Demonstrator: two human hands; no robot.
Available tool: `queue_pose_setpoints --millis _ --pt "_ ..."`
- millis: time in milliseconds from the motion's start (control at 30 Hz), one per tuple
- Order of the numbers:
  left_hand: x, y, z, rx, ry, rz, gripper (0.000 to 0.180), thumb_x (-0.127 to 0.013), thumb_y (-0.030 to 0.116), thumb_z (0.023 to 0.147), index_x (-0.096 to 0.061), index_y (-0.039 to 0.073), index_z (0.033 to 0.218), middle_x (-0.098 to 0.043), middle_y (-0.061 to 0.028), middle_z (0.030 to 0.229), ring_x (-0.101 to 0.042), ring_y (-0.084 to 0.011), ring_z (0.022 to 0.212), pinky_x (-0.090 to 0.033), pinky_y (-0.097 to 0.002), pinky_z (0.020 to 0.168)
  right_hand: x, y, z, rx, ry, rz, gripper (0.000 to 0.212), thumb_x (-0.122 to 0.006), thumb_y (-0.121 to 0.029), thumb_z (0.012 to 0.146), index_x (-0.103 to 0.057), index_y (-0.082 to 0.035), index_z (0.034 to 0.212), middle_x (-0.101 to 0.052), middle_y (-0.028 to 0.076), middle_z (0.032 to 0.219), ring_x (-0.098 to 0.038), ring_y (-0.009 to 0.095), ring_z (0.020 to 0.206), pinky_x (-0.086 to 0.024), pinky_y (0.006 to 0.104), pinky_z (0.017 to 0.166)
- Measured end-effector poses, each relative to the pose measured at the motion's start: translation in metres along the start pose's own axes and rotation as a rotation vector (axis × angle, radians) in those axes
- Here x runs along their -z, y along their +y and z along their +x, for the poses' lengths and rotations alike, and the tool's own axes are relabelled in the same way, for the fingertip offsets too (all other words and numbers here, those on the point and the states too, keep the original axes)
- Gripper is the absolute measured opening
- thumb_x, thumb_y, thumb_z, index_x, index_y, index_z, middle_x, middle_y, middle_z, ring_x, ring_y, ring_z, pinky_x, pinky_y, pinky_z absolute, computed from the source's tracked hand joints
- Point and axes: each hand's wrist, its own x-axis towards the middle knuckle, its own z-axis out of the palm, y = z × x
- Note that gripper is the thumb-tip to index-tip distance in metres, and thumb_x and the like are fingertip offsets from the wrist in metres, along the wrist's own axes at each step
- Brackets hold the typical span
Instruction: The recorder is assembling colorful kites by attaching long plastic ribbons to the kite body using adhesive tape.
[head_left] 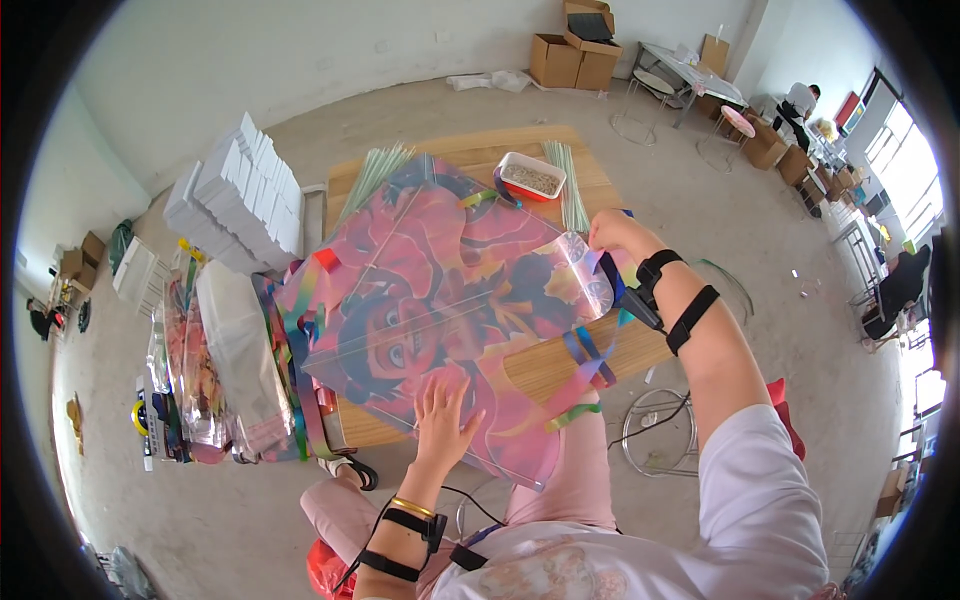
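A large diamond-shaped kite (pixel 450 330), printed with a colourful cartoon figure and crossed by thin pale rods, lies over the wooden table (pixel 640 345). My left hand (pixel 445 415) rests on its near side, fingers spread and stretched out. At the kite's right corner, my right hand (pixel 618 235) is closed, pinching the sheet's edge; the fingertips are partly hidden. Below that hand the shiny, see-through end (pixel 587 278) of the sheet curls upward. Rainbow ribbon tails (pixel 592 355) hang by the right corner, and more ribbons (pixel 305 350) trail on the left.
Bundles of thin pale rods (pixel 375 180) and a red-and-white tub (pixel 532 178) of small grains stand at the table's far side. White stacked packs (pixel 240 195) and plastic-wrapped goods (pixel 215 360) crowd the left. A metal stool (pixel 660 430) is at the right. A person (pixel 797 105) sits far off.
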Motion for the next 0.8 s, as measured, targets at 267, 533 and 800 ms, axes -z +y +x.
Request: queue_pose_setpoints --millis 267,533,800 --pt "-0.015 0.057 0.099 0.111 -0.034 -0.79 0.048 -0.063 0.03 0.095 -0.051 0.005 0.134 -0.053 -0.0164 0.136 -0.051 -0.0293 0.126 -0.04 -0.0383 0.103 -0.022 -0.022 -0.026 -0.137 -0.214 0.784 0.02 -0.079 -0.02 0.076 -0.072 -0.005 0.087 -0.066 0.003 0.075 -0.058 0.015 0.066 -0.049 0.0304 0.061" --pt "-0.083 0.134 0.159 0.499 -0.197 -1.347 0.076 -0.072 0.032 0.088 -0.031 0.001 0.144 -0.049 -0.0171 0.14 -0.048 -0.0269 0.128 -0.035 -0.039 0.108 -0.033 -0.053 -0.049 -0.259 -0.469 1.356 0.062 -0.06 -0.04 0.095 -0.04 0.003 0.137 -0.052 0.016 0.129 -0.055 0.028 0.116 -0.051 0.0425 0.092" --pt "-0.11 0.145 0.17 0.619 -0.049 -1.815 0.035 -0.06 0.008 0.093 -0.044 0.004 0.124 -0.06 -0.0088 0.116 -0.062 -0.021 0.105 -0.046 -0.0346 0.096 -0.027 -0.039 -0.089 -0.224 -0.393 1.216 0.077 -0.06 -0.046 0.095 -0.029 0.0 0.148 -0.037 0.02 0.149 -0.039 0.034 0.136 -0.039 0.0419 0.108"
